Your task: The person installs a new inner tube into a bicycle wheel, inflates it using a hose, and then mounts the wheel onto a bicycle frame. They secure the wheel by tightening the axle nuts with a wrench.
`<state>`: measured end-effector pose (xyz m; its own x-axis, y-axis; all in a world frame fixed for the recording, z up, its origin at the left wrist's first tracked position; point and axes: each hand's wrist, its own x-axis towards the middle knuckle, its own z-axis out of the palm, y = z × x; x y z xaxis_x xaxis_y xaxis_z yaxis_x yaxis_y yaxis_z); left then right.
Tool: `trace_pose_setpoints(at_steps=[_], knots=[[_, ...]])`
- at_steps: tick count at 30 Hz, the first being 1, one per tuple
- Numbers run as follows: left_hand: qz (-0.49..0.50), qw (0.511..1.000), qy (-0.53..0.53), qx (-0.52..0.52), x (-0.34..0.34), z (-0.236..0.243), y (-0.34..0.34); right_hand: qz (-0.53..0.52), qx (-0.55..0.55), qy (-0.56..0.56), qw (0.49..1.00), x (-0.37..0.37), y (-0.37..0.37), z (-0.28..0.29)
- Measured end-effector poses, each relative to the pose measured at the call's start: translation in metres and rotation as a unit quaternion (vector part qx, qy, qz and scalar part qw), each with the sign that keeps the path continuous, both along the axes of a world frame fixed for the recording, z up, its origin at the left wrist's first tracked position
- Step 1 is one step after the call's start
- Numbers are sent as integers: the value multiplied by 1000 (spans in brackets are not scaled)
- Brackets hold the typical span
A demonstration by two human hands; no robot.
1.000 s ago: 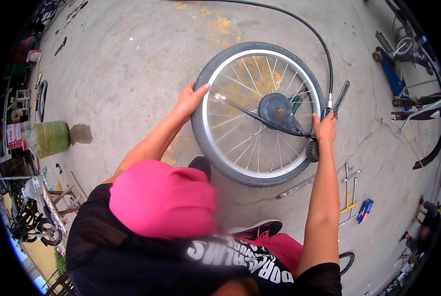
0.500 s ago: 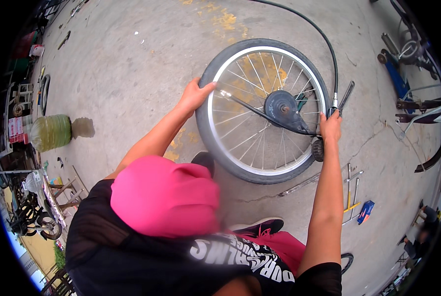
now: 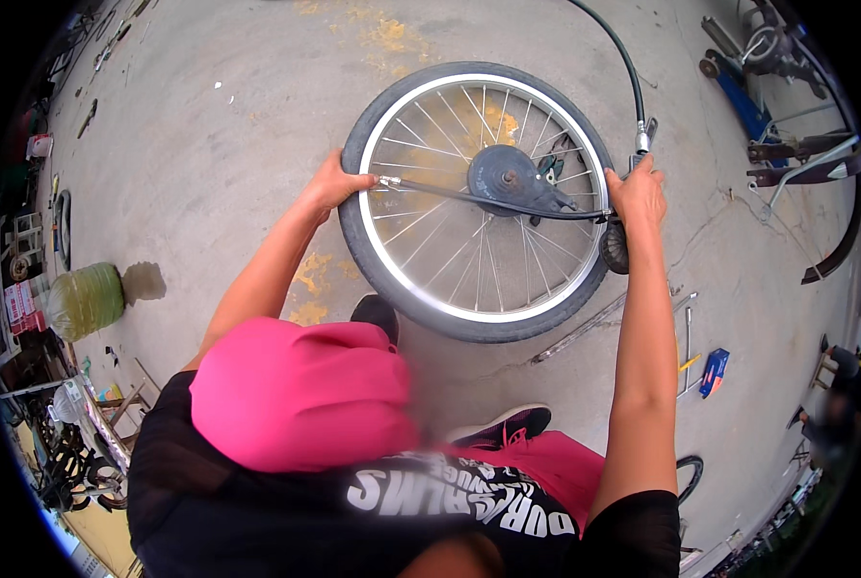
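A bicycle wheel [image 3: 477,316] with a grey tyre, silver rim and spokes is tilted in front of me. At its hub sits a dark round brake drum [image 3: 498,178]. My left hand [image 3: 336,185] grips the tyre's left side, thumb over the rim beside the metal chuck [image 3: 386,181] of a thin black hose [image 3: 450,193]. That hose crosses the wheel to a tyre inflator gun [image 3: 637,164] in my right hand [image 3: 639,197], at the wheel's right edge. Below this hand hangs the gun's round black gauge [image 3: 614,249]. Whether the chuck sits on the valve, I cannot tell.
A thick black air hose [image 3: 621,53] runs from the gun to the top edge. Right of the wheel lie a blue box [image 3: 714,373], metal wrenches [image 3: 688,337] and a blue floor jack [image 3: 743,101]. A large jug of greenish liquid [image 3: 86,301] stands at the left.
The wheel has shifted left in view, and the thin hose lies straighter across it. Its chuck is closer to the rim. The inflator's lever has swung nearer the thick hose.
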<state>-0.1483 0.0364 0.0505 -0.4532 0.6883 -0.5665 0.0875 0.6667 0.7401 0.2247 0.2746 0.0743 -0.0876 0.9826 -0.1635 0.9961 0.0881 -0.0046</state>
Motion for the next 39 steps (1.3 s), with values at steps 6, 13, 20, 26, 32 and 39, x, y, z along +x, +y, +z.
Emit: trace_pose_setpoints(at_steps=[6,13,20,26,32,39], knots=[[21,999,-43,17,0,-9,-1,-1,-33,-4,999,16,-33,9],[8,999,-29,29,4,-11,-8,14,81,40,996,16,-34,27],[3,1000,-16,21,3,2,-5,40,192,48,980,-43,30,100],[13,1000,10,26,3,-18,-14,36,181,56,981,-39,41,76],[59,997,-36,26,5,-29,-25,-3,113,123,986,-2,26,15],[96,993,-57,43,10,-33,-28,-10,77,208,975,18,13,-30]])
